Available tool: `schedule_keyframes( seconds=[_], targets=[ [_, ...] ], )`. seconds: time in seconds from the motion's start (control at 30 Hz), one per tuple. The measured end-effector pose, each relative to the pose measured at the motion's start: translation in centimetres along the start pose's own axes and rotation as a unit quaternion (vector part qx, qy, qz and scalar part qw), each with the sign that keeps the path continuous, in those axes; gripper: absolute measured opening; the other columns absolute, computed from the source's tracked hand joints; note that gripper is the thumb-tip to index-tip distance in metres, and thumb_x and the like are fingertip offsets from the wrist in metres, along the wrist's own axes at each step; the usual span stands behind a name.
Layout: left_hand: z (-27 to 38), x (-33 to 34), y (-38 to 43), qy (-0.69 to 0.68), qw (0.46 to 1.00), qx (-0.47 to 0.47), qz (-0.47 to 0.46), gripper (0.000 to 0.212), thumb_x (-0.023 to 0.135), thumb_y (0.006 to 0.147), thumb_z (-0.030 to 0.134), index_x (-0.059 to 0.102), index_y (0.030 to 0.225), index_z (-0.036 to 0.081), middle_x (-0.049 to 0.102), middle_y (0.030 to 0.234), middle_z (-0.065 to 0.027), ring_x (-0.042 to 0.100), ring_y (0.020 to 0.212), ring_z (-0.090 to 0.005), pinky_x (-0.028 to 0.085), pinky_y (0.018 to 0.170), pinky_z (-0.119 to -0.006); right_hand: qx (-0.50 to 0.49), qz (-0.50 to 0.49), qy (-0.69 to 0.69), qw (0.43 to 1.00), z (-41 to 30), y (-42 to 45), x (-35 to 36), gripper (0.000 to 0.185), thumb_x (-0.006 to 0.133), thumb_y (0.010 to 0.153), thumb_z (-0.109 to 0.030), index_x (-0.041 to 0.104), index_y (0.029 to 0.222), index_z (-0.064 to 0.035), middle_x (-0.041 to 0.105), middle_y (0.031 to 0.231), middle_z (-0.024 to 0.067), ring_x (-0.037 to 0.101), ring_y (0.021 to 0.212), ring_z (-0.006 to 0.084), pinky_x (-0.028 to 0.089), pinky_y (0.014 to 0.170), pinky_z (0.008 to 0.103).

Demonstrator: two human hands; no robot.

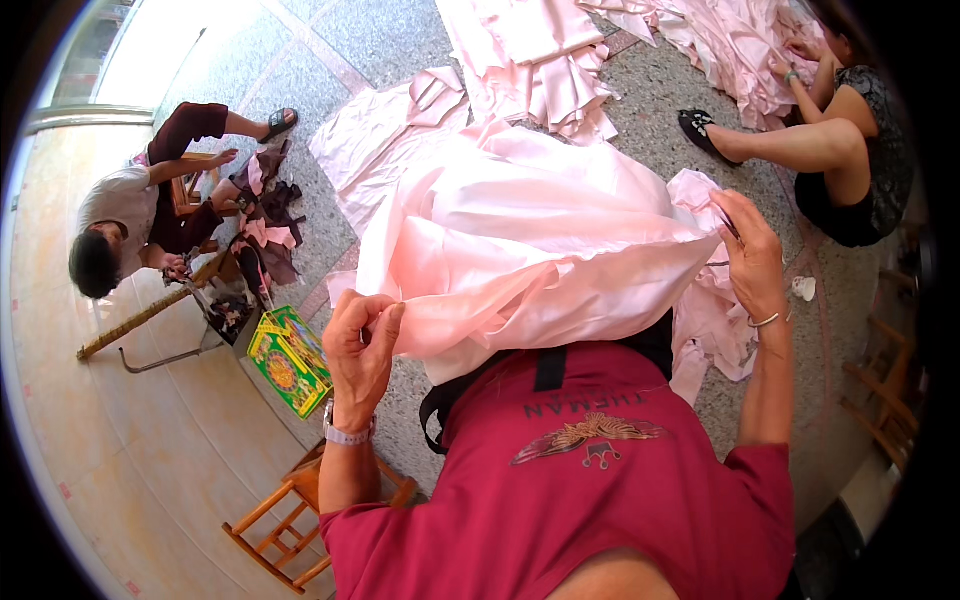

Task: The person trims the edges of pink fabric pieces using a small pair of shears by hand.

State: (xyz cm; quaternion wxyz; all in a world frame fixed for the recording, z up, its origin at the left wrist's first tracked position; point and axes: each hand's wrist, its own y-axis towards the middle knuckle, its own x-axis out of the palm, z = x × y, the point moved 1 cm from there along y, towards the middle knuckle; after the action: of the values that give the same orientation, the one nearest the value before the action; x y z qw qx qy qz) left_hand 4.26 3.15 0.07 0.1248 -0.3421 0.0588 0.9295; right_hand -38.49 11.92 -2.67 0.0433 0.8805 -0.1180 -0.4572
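Observation:
A large piece of pale pink satiny fabric [525, 232] lies across my lap, stretched between both hands. My left hand [364, 345], wearing a wristwatch, pinches its near corner between thumb and fingers. At the other end my right hand [750, 247] grips the fabric's edge, with a dark thin object, perhaps a scissor handle, partly seen at the fingers. A bracelet circles that wrist. More crumpled pink fabric [709, 322] hangs beneath and beside my right hand. Flat pink pieces [360, 154] spread over the floor just beyond the held cloth.
Stacked pink fabric [540, 45] lies farther out. A seated person [124, 202] at the left is near dark and pink scraps [270, 217] and a green printed box [289, 360]. Another person [855, 142] at the right handles a pink heap [742, 60]. A wooden chair [300, 487] stands at lower left.

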Motion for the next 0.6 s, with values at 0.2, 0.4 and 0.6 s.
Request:
schedule_keyframes(
  seconds=[0.2,0.4,0.6],
  targets=[
    [2.2,0.2,-0.1,0.040,0.999,0.030,0.001,0.008,0.073,0.081,0.003,0.066,0.084,0.001,0.048,0.071,-0.0028,0.042,0.059,-0.0115,0.033,0.052,-0.026,-0.153,-0.134,0.200,0.959,-15.1,1.5,7.7,0.046,0.069,0.085,-0.013,0.056,0.128,-0.0011,0.060,0.122,0.0238,0.064,0.107,0.0361,0.057,0.083,0.0380],
    [2.9,-0.9,-1.4,0.068,0.995,0.070,0.016,0.007,0.072,0.081,0.001,0.066,0.085,0.000,0.050,0.071,-0.0045,0.045,0.059,-0.0134,0.033,0.051,-0.026,-0.207,-0.191,0.145,0.949,-17.6,1.3,12.7,0.021,0.069,0.079,-0.017,0.061,0.093,-0.0027,0.064,0.087,0.0126,0.066,0.072,0.0305,0.053,0.063,0.0403],
    [1.5,-1.7,-0.8,0.049,0.997,0.046,0.035,0.009,0.072,0.084,0.006,0.065,0.083,0.000,0.048,0.071,-0.0030,0.044,0.061,-0.0121,0.032,0.053,-0.025,-0.114,-0.205,0.212,0.949,-13.3,1.5,10.1,0.024,0.069,0.079,-0.012,0.063,0.099,-0.0015,0.066,0.093,0.0139,0.067,0.076,0.0309,0.053,0.068,0.0367]
  ],
)
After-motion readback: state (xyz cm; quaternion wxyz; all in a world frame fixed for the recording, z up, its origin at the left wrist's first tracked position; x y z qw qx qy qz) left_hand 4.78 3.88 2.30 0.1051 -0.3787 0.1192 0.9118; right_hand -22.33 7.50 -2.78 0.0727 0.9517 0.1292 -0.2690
